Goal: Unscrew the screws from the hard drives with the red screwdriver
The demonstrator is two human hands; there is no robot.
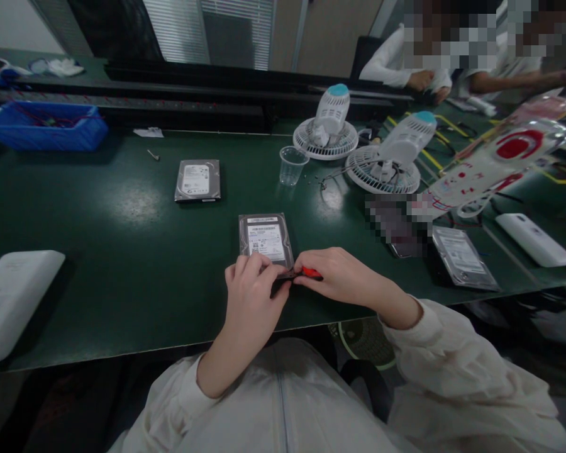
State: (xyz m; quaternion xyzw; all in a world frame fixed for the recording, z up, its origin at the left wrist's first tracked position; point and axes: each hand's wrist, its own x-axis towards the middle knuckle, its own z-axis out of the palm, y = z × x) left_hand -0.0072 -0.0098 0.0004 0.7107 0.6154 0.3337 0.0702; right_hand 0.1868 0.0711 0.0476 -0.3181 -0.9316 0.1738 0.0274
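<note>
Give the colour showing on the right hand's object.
The object shows red, best seen in the head view.

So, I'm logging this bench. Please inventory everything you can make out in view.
Near hard drive: 1, silver-black, table centre
Far hard drive: 1, silver-black, behind, left
Right hard drive: 1, silver, front right
Red-handled tool: 1, red, near drive's corner
Table: 1, green, centre
Fans: 2, white-turquoise, back right
Cup: 1, clear, left of fans
Basket: 1, blue, back left
Paper: 1, white, beside basket
Cases: 2, white, far left, far right
Bottle: 1, clear with red, right
Dark flat item: 1, blurred, below bottle
Metal bits: several, grey, beside cup
Bin: 1, green, under table
Co-workers: 2, white sleeves, top right
Left grip: 1, cream sleeve, on near drive
Right grip: 1, cream sleeve, on tool
</note>
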